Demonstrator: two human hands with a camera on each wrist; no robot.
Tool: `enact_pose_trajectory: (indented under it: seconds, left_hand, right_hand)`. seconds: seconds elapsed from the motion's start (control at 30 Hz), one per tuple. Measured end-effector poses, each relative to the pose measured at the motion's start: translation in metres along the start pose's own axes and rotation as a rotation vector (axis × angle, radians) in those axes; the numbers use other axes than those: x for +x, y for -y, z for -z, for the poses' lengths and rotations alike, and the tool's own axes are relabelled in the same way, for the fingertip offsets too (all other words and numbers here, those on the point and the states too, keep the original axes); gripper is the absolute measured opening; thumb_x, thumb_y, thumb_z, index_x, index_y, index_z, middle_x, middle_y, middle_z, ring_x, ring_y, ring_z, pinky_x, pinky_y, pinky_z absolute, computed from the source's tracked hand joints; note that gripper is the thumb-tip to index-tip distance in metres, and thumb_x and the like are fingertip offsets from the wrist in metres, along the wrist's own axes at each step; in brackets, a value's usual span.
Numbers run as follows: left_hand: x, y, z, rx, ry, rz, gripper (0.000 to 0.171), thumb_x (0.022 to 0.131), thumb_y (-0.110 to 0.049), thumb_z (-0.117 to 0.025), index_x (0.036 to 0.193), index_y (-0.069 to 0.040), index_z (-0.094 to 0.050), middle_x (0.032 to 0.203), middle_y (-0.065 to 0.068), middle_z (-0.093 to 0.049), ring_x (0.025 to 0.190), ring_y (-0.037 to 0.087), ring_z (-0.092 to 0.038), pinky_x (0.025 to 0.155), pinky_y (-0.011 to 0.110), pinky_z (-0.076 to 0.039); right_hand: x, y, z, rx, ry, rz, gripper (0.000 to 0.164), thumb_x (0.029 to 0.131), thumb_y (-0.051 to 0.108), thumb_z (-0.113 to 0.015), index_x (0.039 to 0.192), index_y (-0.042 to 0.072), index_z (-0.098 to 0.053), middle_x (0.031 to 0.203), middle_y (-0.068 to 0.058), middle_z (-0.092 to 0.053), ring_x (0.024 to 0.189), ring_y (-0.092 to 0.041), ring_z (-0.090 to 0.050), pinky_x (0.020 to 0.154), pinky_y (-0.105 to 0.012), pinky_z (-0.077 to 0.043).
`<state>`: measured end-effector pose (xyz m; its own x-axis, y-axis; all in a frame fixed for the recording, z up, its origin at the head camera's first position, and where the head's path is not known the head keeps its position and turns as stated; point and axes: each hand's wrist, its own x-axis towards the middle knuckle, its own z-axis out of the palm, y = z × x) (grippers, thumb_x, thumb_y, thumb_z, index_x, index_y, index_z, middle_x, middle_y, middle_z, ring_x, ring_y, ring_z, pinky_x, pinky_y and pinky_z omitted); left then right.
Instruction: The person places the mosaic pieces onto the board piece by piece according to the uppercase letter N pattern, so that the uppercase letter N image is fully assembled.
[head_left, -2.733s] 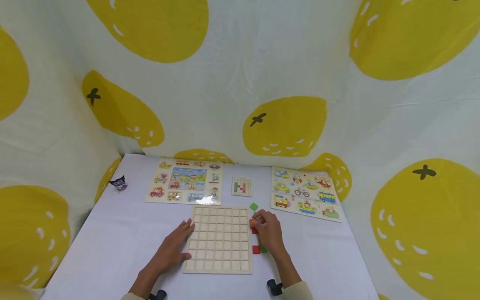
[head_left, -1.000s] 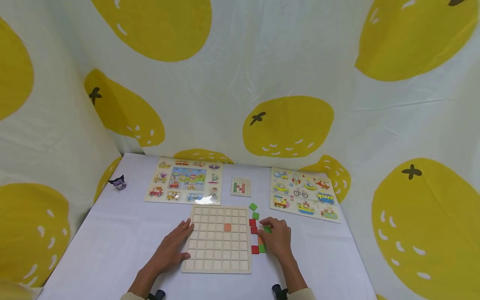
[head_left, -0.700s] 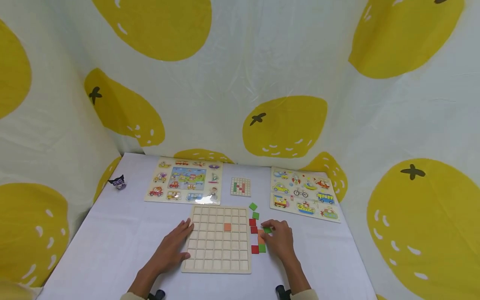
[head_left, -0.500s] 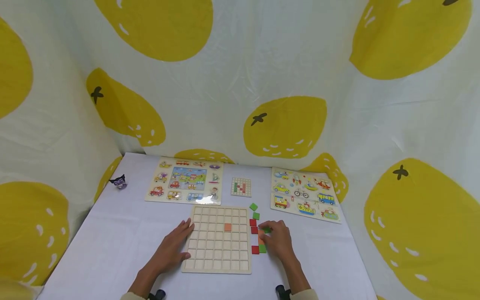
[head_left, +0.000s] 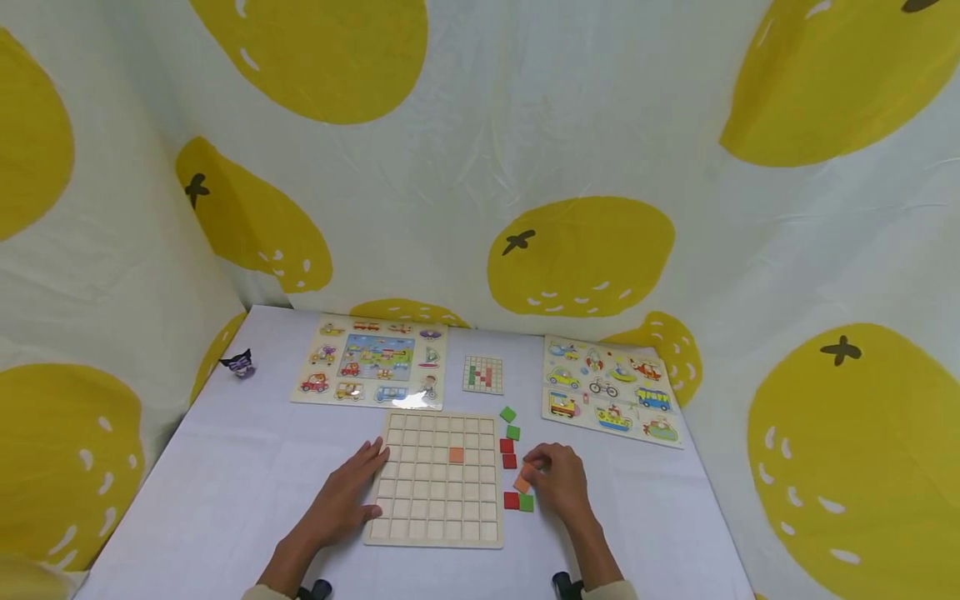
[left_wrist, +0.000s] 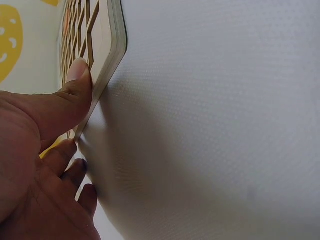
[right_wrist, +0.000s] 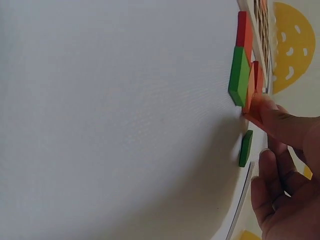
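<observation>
My left hand (head_left: 342,493) rests along the left edge of a wooden grid board (head_left: 433,547), thumb on the frame, fingers extended against the side. One orange square tile (head_left: 456,455) sits in a cell of the grid. Right of the board, my right hand (head_left: 558,482) pinches an orange square tile (right_wrist: 255,107) between thumb and fingertips. Another orange tile (head_left: 522,484) lies right below it, partly overlapped. Around them lie red tiles (head_left: 509,461) and green tiles (head_left: 526,503). A green tile (right_wrist: 245,148) near my fingers is hidden by the hand in the head view.
Behind the board is a small grid card (head_left: 483,375) with a red and green pattern. Vehicle picture puzzles stand either side, a left puzzle (head_left: 300,397) and a right puzzle (head_left: 551,413). A small dark crumpled item (head_left: 239,364) lies far left.
An orange tile has come to lie in the board's grid. My right hand moved back to the loose tiles and now pinches another orange one, and the orange pair has turned askew. My left hand stayed.
</observation>
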<state>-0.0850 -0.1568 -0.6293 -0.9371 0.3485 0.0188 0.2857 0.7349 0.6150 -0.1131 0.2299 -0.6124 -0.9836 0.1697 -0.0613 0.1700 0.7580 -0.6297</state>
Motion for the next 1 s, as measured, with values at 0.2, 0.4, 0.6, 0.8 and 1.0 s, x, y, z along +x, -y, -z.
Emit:
enact_pose_trajectory:
  seconds: [0.2,0.4,0.6,0.8,1.0]
  left_hand:
    - [0.002,-0.001,0.003,0.004,0.042,0.010,0.099,0.079,-0.018,-0.092,0.163,-0.007,-0.041,0.176,0.013,-0.029,0.163,0.041,-0.025,0.129,0.063,-0.029]
    - [0.002,-0.001,0.003,-0.001,0.033,0.017,0.099,0.078,-0.017,-0.092,0.163,-0.007,-0.042,0.175,0.013,-0.030,0.163,0.041,-0.026,0.128,0.063,-0.030]
    - [0.002,0.001,-0.001,-0.007,0.040,0.027,0.100,0.078,-0.014,-0.092,0.163,-0.008,-0.041,0.176,0.012,-0.029,0.164,0.039,-0.024,0.130,0.060,-0.028]
    - [0.003,0.001,-0.001,-0.009,0.054,0.039,0.100,0.079,-0.014,-0.092,0.164,-0.008,-0.040,0.177,0.011,-0.027,0.165,0.039,-0.023,0.130,0.061,-0.027]
    - [0.002,0.001,0.000,0.001,0.056,0.034,0.100,0.079,-0.015,-0.092,0.164,-0.008,-0.040,0.177,0.011,-0.027,0.164,0.039,-0.023,0.130,0.061,-0.028]
  right_hand:
    - [-0.005,0.007,-0.001,0.121,-0.037,-0.032,0.015,0.087,0.013,-0.088,0.093,0.020,-0.077,0.086,0.002,-0.065,0.087,-0.017,-0.057,0.069,-0.022,-0.050]
    - [-0.014,0.020,-0.014,0.191,-0.040,-0.042,0.014,0.089,0.016,-0.086,0.095,0.022,-0.074,0.086,0.002,-0.065,0.086,-0.017,-0.057,0.065,-0.022,-0.052]
    - [-0.023,0.037,-0.033,0.229,-0.017,0.008,0.018,0.086,0.015,-0.089,0.092,0.020,-0.073,0.083,0.003,-0.065,0.082,-0.014,-0.056,0.066,-0.019,-0.049]
    - [-0.026,0.052,-0.051,0.226,0.022,0.053,0.017,0.086,0.017,-0.089,0.091,0.021,-0.073,0.082,0.006,-0.063,0.081,-0.012,-0.055,0.067,-0.020,-0.047]
    - [-0.021,0.063,-0.058,0.210,0.015,0.081,0.016,0.086,0.018,-0.090,0.089,0.022,-0.075,0.076,0.010,-0.067,0.075,-0.010,-0.057,0.066,-0.021,-0.047]
